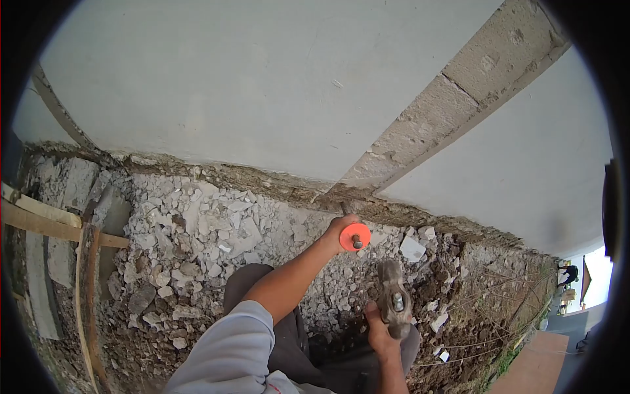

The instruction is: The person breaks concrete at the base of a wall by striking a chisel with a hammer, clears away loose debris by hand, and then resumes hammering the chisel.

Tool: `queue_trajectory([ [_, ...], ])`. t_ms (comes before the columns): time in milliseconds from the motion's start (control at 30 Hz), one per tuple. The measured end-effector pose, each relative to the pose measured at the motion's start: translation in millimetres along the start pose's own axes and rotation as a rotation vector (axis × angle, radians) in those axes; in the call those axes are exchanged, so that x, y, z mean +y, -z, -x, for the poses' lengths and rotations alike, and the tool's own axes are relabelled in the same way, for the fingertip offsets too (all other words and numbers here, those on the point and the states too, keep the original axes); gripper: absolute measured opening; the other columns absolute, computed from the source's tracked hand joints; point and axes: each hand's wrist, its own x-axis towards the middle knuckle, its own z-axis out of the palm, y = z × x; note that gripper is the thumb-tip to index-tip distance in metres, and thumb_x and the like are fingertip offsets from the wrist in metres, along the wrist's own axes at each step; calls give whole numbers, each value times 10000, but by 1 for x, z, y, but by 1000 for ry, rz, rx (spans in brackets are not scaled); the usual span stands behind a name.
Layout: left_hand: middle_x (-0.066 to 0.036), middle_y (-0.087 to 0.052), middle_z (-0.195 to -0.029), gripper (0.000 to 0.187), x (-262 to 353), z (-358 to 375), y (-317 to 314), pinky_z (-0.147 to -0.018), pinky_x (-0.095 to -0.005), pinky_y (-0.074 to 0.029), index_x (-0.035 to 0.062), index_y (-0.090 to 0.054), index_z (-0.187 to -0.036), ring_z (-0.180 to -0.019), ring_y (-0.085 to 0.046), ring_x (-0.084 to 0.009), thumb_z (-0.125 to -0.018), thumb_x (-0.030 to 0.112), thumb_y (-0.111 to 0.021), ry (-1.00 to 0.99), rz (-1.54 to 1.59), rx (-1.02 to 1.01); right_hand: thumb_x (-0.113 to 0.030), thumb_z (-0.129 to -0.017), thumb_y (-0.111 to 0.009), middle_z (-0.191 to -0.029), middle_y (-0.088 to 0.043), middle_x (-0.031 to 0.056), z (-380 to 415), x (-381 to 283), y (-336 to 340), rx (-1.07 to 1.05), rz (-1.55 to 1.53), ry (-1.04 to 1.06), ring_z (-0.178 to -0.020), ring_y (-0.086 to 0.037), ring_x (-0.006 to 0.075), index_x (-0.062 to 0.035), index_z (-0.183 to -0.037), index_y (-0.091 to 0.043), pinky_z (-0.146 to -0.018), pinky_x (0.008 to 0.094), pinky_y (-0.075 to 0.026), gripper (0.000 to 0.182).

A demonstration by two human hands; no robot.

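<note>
Orange guard (347,237) sits just above the left hand (337,228), fingers clamped round the chisel (357,241); the right hand (382,336) clasps the hammer (394,287), thumb beside its head

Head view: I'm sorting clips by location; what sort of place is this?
Probably an outdoor building site: rubble lies along a wall with a rough bare strip, and the right hand holds a hammer.

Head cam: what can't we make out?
All head view:
Long metal chisel: middle hidden by left-hand grip and orange disc guard.
Heavy metal hammer: handle hidden by its head and right-hand grip.
Distant dark-clothed person: actions too small.
Tall black shape: cut off by lens border.
</note>
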Motion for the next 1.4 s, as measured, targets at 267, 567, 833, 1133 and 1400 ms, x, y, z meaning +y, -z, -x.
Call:
queue_trajectory([
  [267,-41,-493,-670,129,-7,5,0,-430,-353,-440,78,-503,-728,-529,-531,-172,-835,116,-565,-10,-1,-9,-192,-835,-674,-577,-544,48,-43,87,-45,-235,54,-430,-507,-507,145,2,-727,-561,-520,318,-441,249],
  [567,-73,-527,-711,101,-7,-12,9,-398,-332,-442,58,-521,-769,-523,-540,-191,-834,119,-568,1,47,43,-232,-898,-634,-638,-522,25,-26,-32,16,123,-289,403,-519,-430,78,-67,-882,-557,-483,289,-381,183],
  [833,-77,-577,-757,106,-4,-7,18,-473,-340,-493,55,-559,-819,-630,-598,-174,-859,136,-614,3,122,66,-183,-803,-701,-543,-485,28,-25,71,-58,-27,-90,-328,-504,-442,143,-5,-635,-521,-485,326,-364,305],
  [1133,-42,-473,-675,179,-25,-6,1,-411,-364,-455,70,-474,-702,-494,-491,-175,-826,127,-588,-15,-50,90,-58,-694,-685,-555,-455,26,-20,30,17,127,70,149,-523,-405,84,-37,-657,-489,-489,257,-367,200],
  [1400,-30,-477,-633,161,-7,12,0,-371,-339,-421,73,-517,-696,-477,-507,-160,-805,146,-609,8,-330,165,-139,-805,-663,-585,-523,33,14,42,-1,39,79,198,-517,-488,115,-37,-724,-558,-531,289,-436,167],
])
